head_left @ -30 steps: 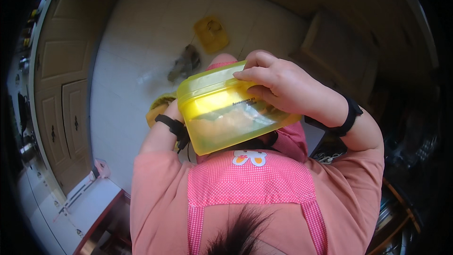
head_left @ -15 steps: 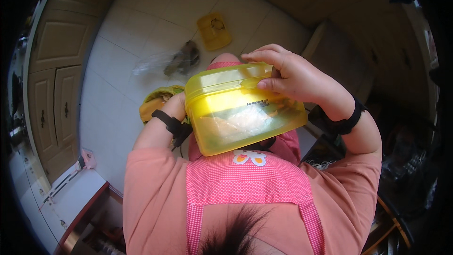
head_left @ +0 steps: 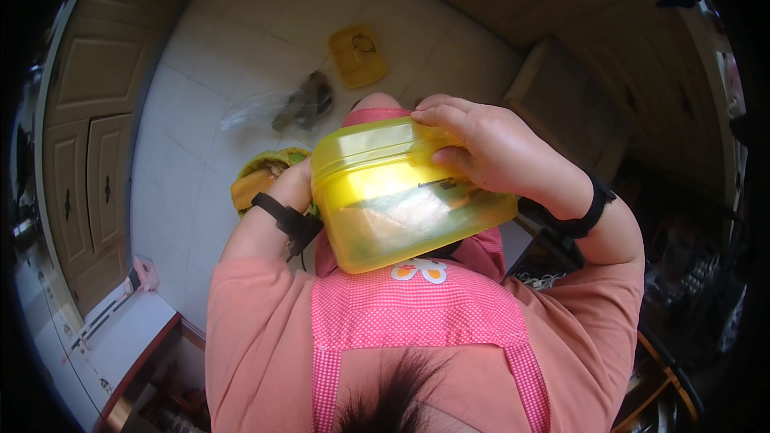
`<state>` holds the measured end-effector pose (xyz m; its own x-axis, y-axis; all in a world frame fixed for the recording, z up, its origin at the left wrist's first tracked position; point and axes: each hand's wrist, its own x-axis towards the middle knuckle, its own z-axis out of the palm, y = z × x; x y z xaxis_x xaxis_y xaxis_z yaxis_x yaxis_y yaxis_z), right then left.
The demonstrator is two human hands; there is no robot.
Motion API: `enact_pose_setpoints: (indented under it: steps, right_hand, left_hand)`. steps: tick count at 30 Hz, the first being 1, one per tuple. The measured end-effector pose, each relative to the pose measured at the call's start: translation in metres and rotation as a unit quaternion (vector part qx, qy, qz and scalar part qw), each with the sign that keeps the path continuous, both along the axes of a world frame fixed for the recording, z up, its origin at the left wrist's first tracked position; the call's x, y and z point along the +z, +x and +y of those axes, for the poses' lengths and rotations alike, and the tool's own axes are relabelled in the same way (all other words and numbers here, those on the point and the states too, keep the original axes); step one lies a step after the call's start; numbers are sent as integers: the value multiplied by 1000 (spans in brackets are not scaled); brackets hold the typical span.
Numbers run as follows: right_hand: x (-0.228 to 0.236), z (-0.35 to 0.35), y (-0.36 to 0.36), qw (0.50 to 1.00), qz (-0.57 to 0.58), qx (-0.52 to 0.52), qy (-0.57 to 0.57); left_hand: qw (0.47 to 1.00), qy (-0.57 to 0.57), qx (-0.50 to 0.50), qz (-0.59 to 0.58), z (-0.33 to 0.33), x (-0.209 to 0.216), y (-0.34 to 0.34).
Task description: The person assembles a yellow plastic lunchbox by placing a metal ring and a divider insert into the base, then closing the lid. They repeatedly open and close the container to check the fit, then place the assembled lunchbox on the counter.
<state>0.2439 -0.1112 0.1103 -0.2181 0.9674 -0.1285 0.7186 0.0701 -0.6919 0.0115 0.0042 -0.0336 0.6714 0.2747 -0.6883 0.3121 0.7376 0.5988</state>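
A translucent yellow plastic storage box (head_left: pixel 417 224) with a lid is held tilted in front of my pink apron, above my lap. Pale wrapped contents show blurrily through its wall. My right hand (head_left: pixel 485 140) grips its upper right edge, the thumb on the near face and the fingers over the lid rim. At the box's left end is my left hand (head_left: pixel 301 179), its fingers hidden behind the box; it appears to support that side.
On the tiled floor ahead lie a yellow tray (head_left: pixel 357 56), a clear plastic bag (head_left: pixel 257 108) with something dark beside it, and a yellow-green bag (head_left: pixel 261 176) with items in it. Wooden cabinets (head_left: pixel 88 152) line the left; a wooden box-like piece (head_left: pixel 561 104) stands at right.
The box has shifted slightly left and down in the view together with both hands. My right fingers have drawn closer along the lid rim.
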Motion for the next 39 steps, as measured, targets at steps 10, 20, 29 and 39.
enact_pose_setpoints:
  steps: [10,20,29,39]
  right_hand:
    - [-10,-1,15,996,79,24,44]
    - [-5,-5,19,993,-3,82,87]
    - [-21,7,9,979,-114,79,147]
    - [-23,22,-7,969,-141,112,168]
  left_hand:
    - [999,29,-17,11,11,6,-8]
    - [952,125,-100,-260,29,75,-21]
    - [963,235,28,-130,19,81,-26]
    - [740,625,-239,63,15,137,-13]
